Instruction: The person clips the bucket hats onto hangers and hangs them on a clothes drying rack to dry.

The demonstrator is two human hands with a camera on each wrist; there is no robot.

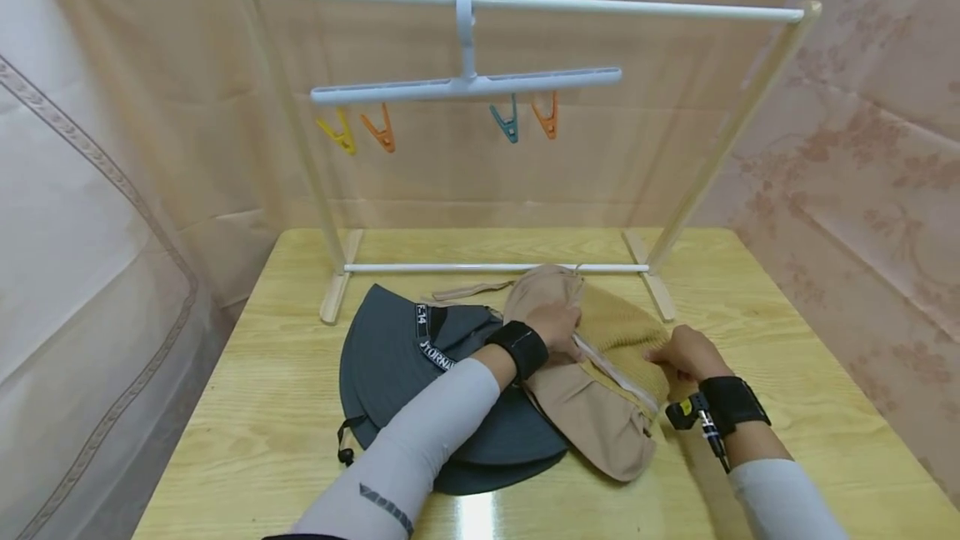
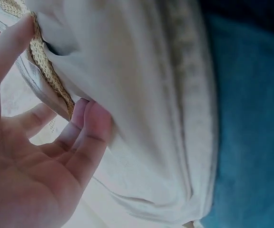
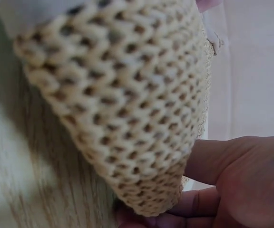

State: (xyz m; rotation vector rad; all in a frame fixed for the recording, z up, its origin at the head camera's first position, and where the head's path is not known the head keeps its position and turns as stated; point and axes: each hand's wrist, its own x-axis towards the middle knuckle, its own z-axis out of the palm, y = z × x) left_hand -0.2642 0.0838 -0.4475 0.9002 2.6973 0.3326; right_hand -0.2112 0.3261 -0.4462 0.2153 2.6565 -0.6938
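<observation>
A beige cloth hat (image 1: 592, 415) with a yellow knitted part (image 1: 618, 319) lies at the right of a dark grey-blue sun hat (image 1: 420, 390). My left hand (image 1: 551, 327) grips the beige hat near its middle; in the left wrist view its fingers (image 2: 96, 121) curl at the cloth beside a woven edge. With my right hand (image 1: 686, 354) I pinch the right end of the knitted part. In the right wrist view, thumb and fingers close round the knit's pointed corner (image 3: 146, 199). The sun hat, with lettered tape and a cord toggle, lies partly under my left arm.
Behind the hats stands a rack with a white top bar (image 1: 637, 7) and wooden feet. A pale blue hanger (image 1: 465, 87) hangs from it, bearing a yellow clip (image 1: 341, 133), a teal clip (image 1: 507, 121) and two orange clips. Curtains surround the wooden table (image 1: 247, 407).
</observation>
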